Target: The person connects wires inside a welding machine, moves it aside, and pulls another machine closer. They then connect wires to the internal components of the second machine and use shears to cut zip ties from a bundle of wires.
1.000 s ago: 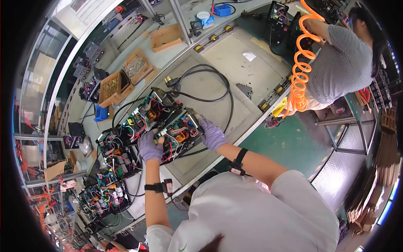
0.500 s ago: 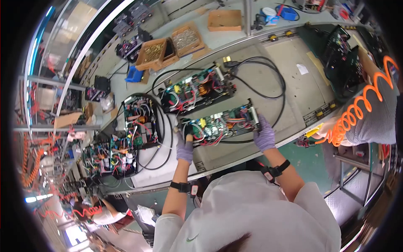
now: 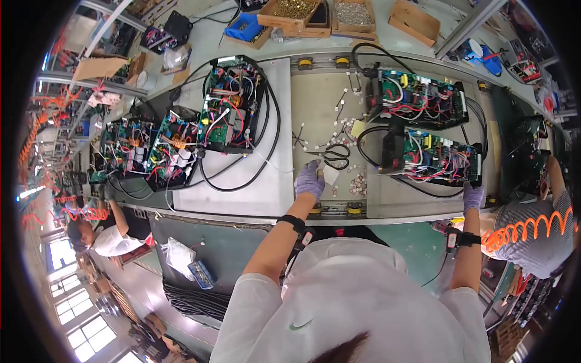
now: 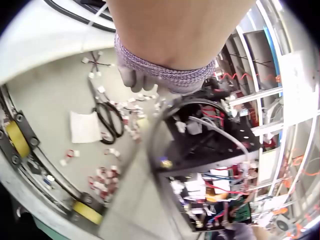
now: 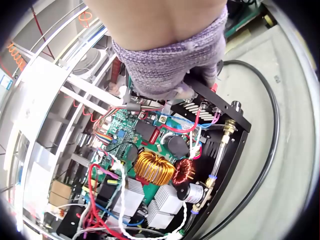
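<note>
The right hand (image 3: 473, 196) is clamping the end panel of the near chassis (image 3: 393, 150), which is lying on the right part of the bench, close to the person. This open-topped case is holding a green circuit board (image 5: 122, 125), a gold-coloured coil (image 5: 155, 168), silver heat sinks (image 5: 163, 207) and a tangle of wires. Just behind it, the far chassis (image 3: 375, 100) is carrying a similar load of boards and leads. The left hand (image 3: 310, 179) is hovering over the bench with its fingers loose, near black scissors (image 4: 99, 103), a white paper (image 4: 85, 128) and scattered small connectors (image 4: 102, 179). Beyond the bench's working strip, 1 cardboard tray (image 3: 284, 24) is holding brass-coloured pieces, a neighbouring tray (image 3: 354, 28) is holding silvery ones, and a blue bin (image 3: 244, 27) is standing to their left, its contents too small to tell.
</note>
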`<control>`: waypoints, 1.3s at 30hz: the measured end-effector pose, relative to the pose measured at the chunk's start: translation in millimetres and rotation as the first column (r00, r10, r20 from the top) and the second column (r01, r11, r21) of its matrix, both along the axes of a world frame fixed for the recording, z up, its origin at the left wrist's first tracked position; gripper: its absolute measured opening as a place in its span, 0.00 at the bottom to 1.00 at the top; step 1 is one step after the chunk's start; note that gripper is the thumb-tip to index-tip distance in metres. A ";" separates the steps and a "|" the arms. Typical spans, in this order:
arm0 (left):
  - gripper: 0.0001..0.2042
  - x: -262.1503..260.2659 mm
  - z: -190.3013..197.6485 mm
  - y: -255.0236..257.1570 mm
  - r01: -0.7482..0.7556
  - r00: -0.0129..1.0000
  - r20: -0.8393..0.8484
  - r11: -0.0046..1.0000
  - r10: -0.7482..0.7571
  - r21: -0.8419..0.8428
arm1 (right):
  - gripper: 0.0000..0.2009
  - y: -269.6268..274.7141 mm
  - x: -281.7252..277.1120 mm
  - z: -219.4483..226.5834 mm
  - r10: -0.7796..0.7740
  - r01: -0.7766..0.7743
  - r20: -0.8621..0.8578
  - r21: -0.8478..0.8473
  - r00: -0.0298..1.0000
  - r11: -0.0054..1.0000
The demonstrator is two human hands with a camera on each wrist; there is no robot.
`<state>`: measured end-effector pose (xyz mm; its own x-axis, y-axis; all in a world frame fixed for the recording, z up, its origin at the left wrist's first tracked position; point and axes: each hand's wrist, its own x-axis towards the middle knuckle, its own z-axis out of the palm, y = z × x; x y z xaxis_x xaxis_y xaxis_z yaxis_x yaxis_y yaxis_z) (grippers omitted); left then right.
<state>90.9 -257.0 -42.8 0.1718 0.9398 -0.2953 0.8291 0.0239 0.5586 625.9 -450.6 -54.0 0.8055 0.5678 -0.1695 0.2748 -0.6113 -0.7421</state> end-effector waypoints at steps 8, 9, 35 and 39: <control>0.22 23.0 -51.3 -3.4 0.476 0.873 -0.165 0.876 -0.460 0.079 | 0.15 -4.6 39.3 14.0 -0.019 0.019 -0.001 0.100 1.000 0.995; 0.22 26.7 -50.6 -1.4 0.466 0.878 -0.173 0.880 -0.447 0.094 | 0.15 -3.9 36.8 18.1 -0.031 0.032 -0.008 0.104 0.999 0.994; 0.36 12.2 89.9 -16.7 0.144 0.913 0.256 0.839 -0.317 0.525 | 0.34 41.0 -116.9 65.7 -0.013 0.029 -0.152 0.107 0.988 0.994; 0.39 37.7 115.4 -3.1 -0.021 0.799 0.559 0.918 -0.222 0.395 | 0.33 60.1 -170.6 108.3 0.053 -0.048 0.040 -0.101 0.998 0.994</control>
